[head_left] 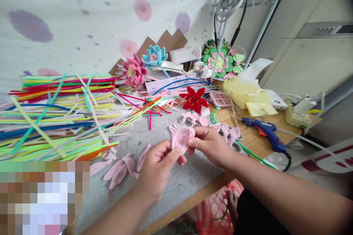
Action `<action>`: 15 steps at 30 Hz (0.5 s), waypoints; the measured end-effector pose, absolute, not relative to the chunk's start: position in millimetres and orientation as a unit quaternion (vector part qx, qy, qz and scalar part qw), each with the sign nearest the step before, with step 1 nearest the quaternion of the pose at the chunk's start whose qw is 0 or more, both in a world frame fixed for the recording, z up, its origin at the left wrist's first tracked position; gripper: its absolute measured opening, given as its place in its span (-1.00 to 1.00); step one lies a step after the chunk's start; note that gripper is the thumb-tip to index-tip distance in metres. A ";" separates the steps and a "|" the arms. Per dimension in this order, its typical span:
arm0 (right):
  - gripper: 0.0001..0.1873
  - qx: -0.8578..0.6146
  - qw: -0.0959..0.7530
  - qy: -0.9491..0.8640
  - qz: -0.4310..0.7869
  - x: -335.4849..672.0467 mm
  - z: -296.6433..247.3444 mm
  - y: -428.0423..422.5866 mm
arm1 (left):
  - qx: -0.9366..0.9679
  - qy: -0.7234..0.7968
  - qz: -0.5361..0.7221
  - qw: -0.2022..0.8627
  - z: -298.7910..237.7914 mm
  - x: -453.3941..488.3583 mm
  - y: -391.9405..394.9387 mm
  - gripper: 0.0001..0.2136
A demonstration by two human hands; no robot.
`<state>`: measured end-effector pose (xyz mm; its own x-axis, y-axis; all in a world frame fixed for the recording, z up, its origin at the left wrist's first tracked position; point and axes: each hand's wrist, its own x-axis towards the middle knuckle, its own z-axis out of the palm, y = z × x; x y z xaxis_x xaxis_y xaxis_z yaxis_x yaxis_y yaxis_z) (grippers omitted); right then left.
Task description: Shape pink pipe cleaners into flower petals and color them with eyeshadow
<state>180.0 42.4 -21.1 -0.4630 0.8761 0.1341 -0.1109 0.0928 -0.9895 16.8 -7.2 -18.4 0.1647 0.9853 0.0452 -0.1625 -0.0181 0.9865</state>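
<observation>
Left hand (154, 170): pinches the pink petal (182, 140) by its lower edge
Right hand (207, 142): pinches its right edge
Pink petal: between both hands' fingertips
Red flower (194, 100): beyond the grip
Blue glue gun (268, 127): right of the grip
Loose petals (119, 178): left of it

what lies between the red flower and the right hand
In the head view, a few small pale pink pieces lie on the grey tabletop between the red flower and the right hand, which pinches a pink petal.
</observation>
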 end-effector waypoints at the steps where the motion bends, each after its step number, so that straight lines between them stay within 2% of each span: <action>1: -0.62 -0.314 0.415 -0.619 0.588 180.5 -21.6 43.2 | 0.510 0.417 0.502 0.561 -18.9 16.7 -6.7 -0.84; 9: -0.55 -0.390 0.418 -0.654 0.496 176.7 -13.5 44.0 | 0.535 0.454 0.460 0.545 -16.5 17.8 -4.0 -0.82; 15: -0.58 -0.362 0.434 -0.673 0.477 174.1 -8.7 46.4 | 0.565 0.477 0.425 0.521 -10.5 19.8 -3.4 -0.82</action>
<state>174.1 46.4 -8.7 -0.3615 0.9010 0.2399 0.0734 0.2840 -0.9560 19.8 -3.4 -10.5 0.1824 0.9831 -0.0171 0.0961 -0.0005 0.9954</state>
